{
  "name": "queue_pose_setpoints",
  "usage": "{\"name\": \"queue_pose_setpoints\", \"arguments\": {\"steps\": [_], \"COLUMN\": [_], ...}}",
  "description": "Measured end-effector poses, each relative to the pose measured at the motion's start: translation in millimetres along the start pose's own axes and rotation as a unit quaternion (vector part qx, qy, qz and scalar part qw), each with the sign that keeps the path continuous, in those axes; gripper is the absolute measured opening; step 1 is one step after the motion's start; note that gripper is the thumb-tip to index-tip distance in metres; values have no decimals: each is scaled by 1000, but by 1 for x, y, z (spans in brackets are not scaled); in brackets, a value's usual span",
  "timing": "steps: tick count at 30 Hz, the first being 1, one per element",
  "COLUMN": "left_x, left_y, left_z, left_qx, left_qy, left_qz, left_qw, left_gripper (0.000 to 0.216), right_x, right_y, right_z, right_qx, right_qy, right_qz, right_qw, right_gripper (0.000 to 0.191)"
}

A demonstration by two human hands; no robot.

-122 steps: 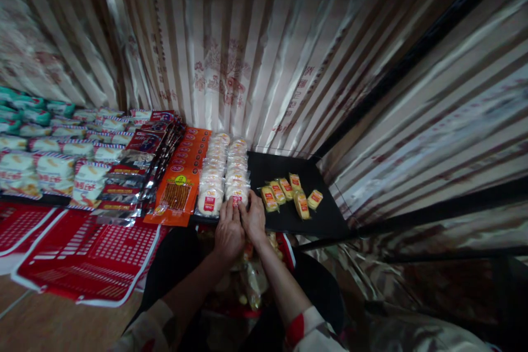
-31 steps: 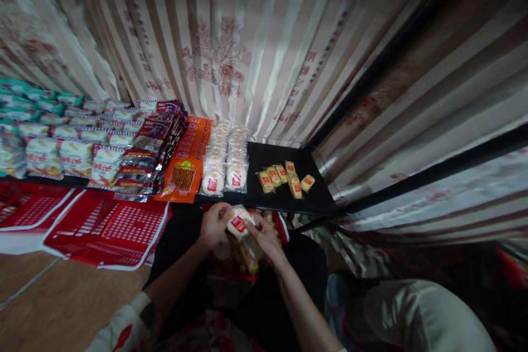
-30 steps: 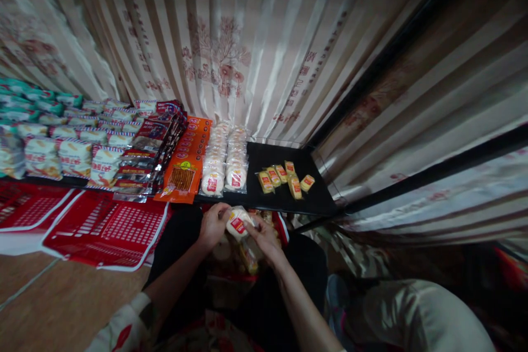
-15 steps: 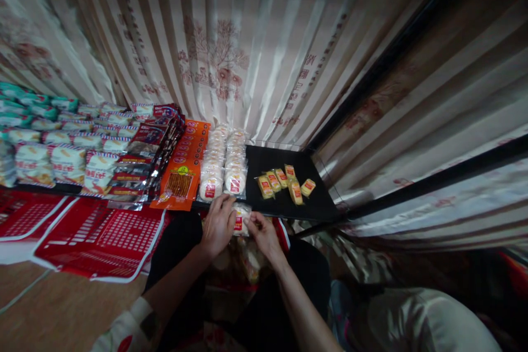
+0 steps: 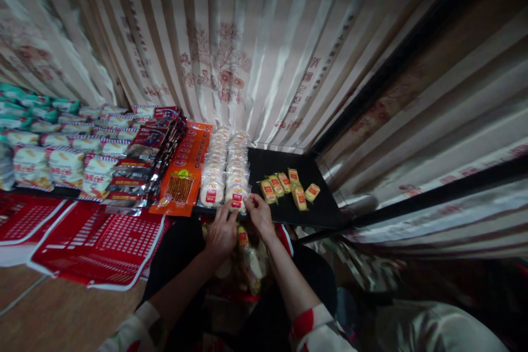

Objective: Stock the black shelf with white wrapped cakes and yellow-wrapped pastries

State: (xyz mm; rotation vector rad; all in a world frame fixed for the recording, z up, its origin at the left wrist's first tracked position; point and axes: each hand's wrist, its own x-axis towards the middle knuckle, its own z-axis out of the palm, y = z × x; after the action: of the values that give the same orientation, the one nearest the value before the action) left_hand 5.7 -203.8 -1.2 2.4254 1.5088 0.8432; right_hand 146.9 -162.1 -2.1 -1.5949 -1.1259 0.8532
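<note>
Curtain [image 5: 272, 55] far behind blk shelf [image 5: 317, 212], round white pkt [image 5: 236, 198] at near end of right row [image 5: 237, 160], L hand [image 5: 223, 234] loosely spread at its near edge, R hand [image 5: 261, 217] bunched at right edge (pinch unclear), prob placing step, next needs squaring up w/ light touch.

Black shelf [image 5: 324, 213] with yellow packets [image 5: 300, 197], round white packs [image 5: 213, 181], orange bag [image 5: 178, 176], dark-red packets [image 5: 147, 140].

A pleated curtain [image 5: 165, 38] hangs behind red baskets [image 5: 93, 242] apparently standing on the floor [image 5: 78, 311].
</note>
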Motion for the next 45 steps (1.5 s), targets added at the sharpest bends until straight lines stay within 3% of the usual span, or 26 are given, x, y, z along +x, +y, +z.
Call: {"name": "queue_pose_setpoints", "arguments": {"steps": [4, 10, 20, 25, 29, 31, 38, 45], "left_x": [2, 2, 13, 9, 5, 7, 27, 33], "left_y": [-2, 1, -2, -4, -17, -27, -50, -53], "left_z": [9, 17, 25, 9, -7, -11, 2, 9], "left_qx": [32, 68, 47, 26, 33, 32, 18, 32], "left_qy": [-8, 6, 11, 78, 179, 202, 140, 120], "left_qz": [11, 7, 1, 5, -74, -108, -128, -122], "left_qw": [999, 998, 999, 997, 981, 973, 982, 985], "left_gripper": [38, 36, 40, 41, 48, 51, 47, 47], "right_x": [-1, -11, -6, -9, -10, -9, -1, 0], "right_y": [1, 8, 7, 9, 9, 8, 13, 12], "right_z": [2, 9, 14, 15, 15, 17, 23, 23], "right_qx": [-56, -170, -312, -300, -315, -326, -336, -360], "right_qy": [33, 70, 74, 90, 100, 102, 79, 64], "right_qz": [-20, -101, -146, -171, -197, -200, -202, -217], "right_qw": [998, 978, 936, 934, 923, 918, 917, 905], "right_gripper": [33, 48, 56, 58, 56, 54, 51, 52]}}
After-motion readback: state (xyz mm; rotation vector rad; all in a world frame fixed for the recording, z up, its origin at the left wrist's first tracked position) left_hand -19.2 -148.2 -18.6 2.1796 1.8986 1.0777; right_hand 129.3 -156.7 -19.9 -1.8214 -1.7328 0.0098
